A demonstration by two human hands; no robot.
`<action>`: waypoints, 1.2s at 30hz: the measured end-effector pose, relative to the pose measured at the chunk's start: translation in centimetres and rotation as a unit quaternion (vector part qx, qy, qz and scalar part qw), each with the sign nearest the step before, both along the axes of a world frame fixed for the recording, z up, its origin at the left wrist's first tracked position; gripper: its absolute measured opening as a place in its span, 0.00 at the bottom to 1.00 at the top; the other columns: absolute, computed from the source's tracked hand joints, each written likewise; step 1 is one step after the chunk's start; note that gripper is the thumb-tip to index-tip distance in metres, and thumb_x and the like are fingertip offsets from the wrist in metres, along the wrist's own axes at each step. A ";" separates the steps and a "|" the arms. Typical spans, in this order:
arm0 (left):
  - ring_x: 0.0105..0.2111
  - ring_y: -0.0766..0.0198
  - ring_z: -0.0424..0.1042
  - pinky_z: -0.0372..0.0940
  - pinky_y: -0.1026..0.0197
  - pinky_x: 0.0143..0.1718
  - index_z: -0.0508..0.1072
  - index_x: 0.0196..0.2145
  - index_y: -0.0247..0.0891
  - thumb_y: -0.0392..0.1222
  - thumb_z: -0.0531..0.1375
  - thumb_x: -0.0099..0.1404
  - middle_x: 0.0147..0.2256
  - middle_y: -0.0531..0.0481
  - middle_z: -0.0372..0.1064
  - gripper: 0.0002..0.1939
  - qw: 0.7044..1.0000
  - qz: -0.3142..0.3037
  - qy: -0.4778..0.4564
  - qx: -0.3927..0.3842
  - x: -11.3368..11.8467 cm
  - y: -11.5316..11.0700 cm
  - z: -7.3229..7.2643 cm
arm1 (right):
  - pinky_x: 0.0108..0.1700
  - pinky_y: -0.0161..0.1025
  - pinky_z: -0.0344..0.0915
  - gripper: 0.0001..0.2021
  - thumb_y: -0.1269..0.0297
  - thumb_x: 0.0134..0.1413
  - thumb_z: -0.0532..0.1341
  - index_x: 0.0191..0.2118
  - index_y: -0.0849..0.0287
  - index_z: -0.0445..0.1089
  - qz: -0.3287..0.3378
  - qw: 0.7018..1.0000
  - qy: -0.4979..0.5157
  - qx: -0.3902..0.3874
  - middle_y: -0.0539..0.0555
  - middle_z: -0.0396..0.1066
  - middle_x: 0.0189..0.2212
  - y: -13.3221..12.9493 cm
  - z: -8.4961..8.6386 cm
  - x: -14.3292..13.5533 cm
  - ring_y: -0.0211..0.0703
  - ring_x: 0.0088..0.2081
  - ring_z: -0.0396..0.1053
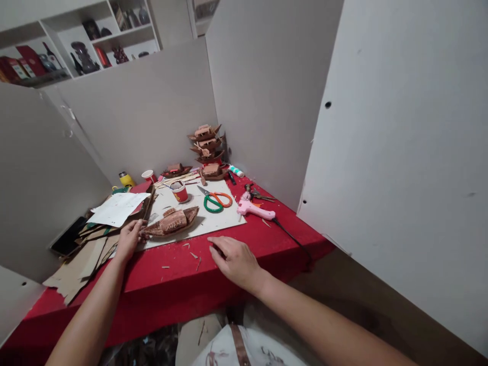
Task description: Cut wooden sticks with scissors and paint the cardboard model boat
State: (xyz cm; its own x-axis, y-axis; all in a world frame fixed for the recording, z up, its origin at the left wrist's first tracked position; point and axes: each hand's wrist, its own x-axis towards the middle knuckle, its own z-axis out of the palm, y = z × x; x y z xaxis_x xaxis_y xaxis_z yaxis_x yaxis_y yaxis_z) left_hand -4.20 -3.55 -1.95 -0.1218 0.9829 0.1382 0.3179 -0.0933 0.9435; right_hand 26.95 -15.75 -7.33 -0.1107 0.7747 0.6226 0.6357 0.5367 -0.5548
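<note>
My left hand (130, 239) is closed on the pointed left end of a brown model boat (173, 222) with a ribbed cabin roof. The boat lies low over the front of a white board (232, 218), and I cannot tell whether it touches the board. Near the front edge of the red-covered table, my right hand (237, 260) hovers or rests with thumb and forefinger apart; a dark gap shows between them and nothing held can be made out. Scissors (217, 200) with green and orange handles lie behind it, and a pink glue gun (255, 207) is to the right.
A paper cup (179, 192) stands on the board. Several finished model boats (206, 145) are stacked at the back corner. Cardboard pieces (84, 259), a white sheet (117, 208) and a phone (68, 236) lie left. Grey panels (263, 101) enclose the table.
</note>
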 end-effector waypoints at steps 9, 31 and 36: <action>0.18 0.69 0.64 0.57 0.67 0.18 0.75 0.38 0.35 0.59 0.63 0.53 0.24 0.52 0.71 0.24 0.999 0.027 0.018 0.009 0.6 -0.3 0.2 | 0.39 0.40 0.68 0.13 0.66 0.60 0.55 0.47 0.59 0.72 0.040 0.998 0.028 -0.037 0.57 0.76 0.34 0.0 0.1 0.5 0.45 0.33 0.73; 0.22 0.64 0.66 0.61 0.63 0.21 0.76 0.38 0.34 0.62 0.54 0.61 0.29 0.47 0.73 0.27 0.996 0.029 -0.044 -0.076 0.3 -0.4 -0.4 | 0.38 0.37 0.71 0.14 0.60 0.62 0.54 0.46 0.58 0.72 0.068 0.990 -0.050 -0.112 0.57 0.77 0.39 9.6 9.0 0.9 0.44 0.37 0.76; 0.35 0.55 0.72 0.64 0.60 0.31 0.77 0.39 0.35 0.61 0.54 0.62 0.32 0.44 0.76 0.26 0.996 0.043 0.002 -0.079 0.2 -0.1 -0.6 | 0.40 0.38 0.70 0.13 0.59 0.61 0.56 0.45 0.58 0.72 0.038 0.991 -0.057 -0.118 0.56 0.77 0.39 11.8 8.8 0.6 0.44 0.38 0.75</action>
State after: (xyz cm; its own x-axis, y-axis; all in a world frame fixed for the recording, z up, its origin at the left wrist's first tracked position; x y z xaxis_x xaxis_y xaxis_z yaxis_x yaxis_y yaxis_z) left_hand -3.96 -3.66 -2.57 -0.2062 0.9783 -0.0175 0.3215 0.0846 0.9431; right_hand 27.59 -3.94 1.46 -0.2328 0.8841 0.4053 0.6642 0.4489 -0.5978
